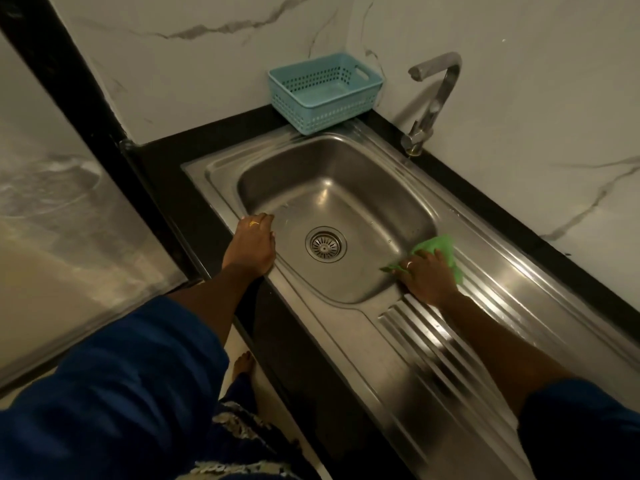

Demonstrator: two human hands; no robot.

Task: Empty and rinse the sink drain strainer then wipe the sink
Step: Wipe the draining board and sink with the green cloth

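The steel sink basin (349, 188) is set in a black counter, and the round drain strainer (325, 244) sits in its drain hole. My left hand (251, 245) rests on the basin's near left rim, with its fingers curled over the edge into the bowl. My right hand (427, 277) holds a bunched green cloth (440, 245) and presses it onto the basin's right rim, where the ribbed drainboard (433, 344) begins. No debris shows in the basin.
A steel tap (434, 98) stands at the back right with its spout off to the side. A light blue perforated basket (325, 93) sits on the sink's far rim against the marble wall. The floor and my bare foot (242, 363) show below the counter.
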